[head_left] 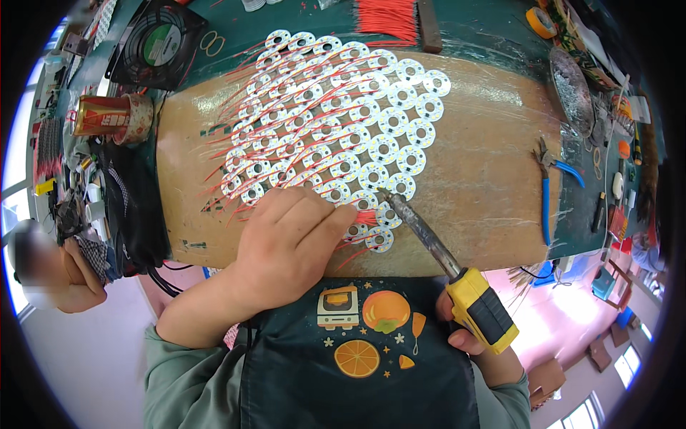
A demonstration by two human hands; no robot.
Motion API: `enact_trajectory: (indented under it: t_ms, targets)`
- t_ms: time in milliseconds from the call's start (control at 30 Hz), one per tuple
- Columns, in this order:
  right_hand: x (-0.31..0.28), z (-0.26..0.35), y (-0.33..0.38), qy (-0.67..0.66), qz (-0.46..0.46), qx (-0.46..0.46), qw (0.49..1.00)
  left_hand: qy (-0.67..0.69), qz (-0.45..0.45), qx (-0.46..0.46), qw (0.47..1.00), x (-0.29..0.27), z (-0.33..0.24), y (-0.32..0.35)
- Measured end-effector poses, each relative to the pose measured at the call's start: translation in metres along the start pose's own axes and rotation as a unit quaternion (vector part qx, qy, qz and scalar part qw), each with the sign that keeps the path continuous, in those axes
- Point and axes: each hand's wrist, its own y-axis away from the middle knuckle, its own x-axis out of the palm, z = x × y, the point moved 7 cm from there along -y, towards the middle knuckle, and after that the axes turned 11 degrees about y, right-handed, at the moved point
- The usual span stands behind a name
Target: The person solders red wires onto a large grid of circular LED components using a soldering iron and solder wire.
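My right hand (pixel 468 325) grips the yellow and black handle of a soldering iron (pixel 443 257), whose metal tip touches a round white LED board near the front of the wooden work board (pixel 486 164). My left hand (pixel 293 239) rests closed on that board, holding a small bunch of red wires (pixel 366 217) against the nearest round boards. Several round white LED boards (pixel 336 121) with red wires soldered on lie in overlapping rows across the wooden board.
Blue-handled pliers (pixel 547 189) lie at the right on the green mat. A bundle of red wires (pixel 386 18) lies at the back, a black fan (pixel 161 43) and a tape roll (pixel 136 118) at the left. Another person sits at the far left (pixel 50 272).
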Motion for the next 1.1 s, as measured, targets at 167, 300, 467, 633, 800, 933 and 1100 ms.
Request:
enact_trajectory:
  t_ms: [167,300,467,633,800,933,1100]
  targets:
    - [-0.003,-0.004,0.012,0.115,0.029,-0.011,0.993,-0.010,0.001,-0.007,1.000,0.008,-0.003,0.014]
    - [-0.003,-0.001,0.012,0.151,0.016,-0.028,0.988,-0.013,-0.007,0.004,1.000,0.008,-0.002,0.015]
    - [-0.003,-0.007,0.015,0.168,0.021,-0.005,0.986,-0.013,0.008,0.002,1.000,0.009,-0.003,0.016]
    - [-0.001,-0.005,0.011,0.173,0.033,-0.009,0.984,-0.019,0.011,0.009,1.000,0.009,-0.004,0.017]
    - [0.001,-0.007,0.015,0.148,0.005,0.001,0.989,-0.018,0.014,0.008,1.000,0.009,-0.004,0.017]
    - [0.000,-0.012,0.019,0.120,-0.018,-0.013,0.993,-0.016,0.017,0.010,1.000,0.008,-0.004,0.017]
    - [0.000,-0.017,0.022,0.132,-0.023,-0.014,0.991,-0.017,0.016,0.011,1.000,0.010,-0.004,0.017]
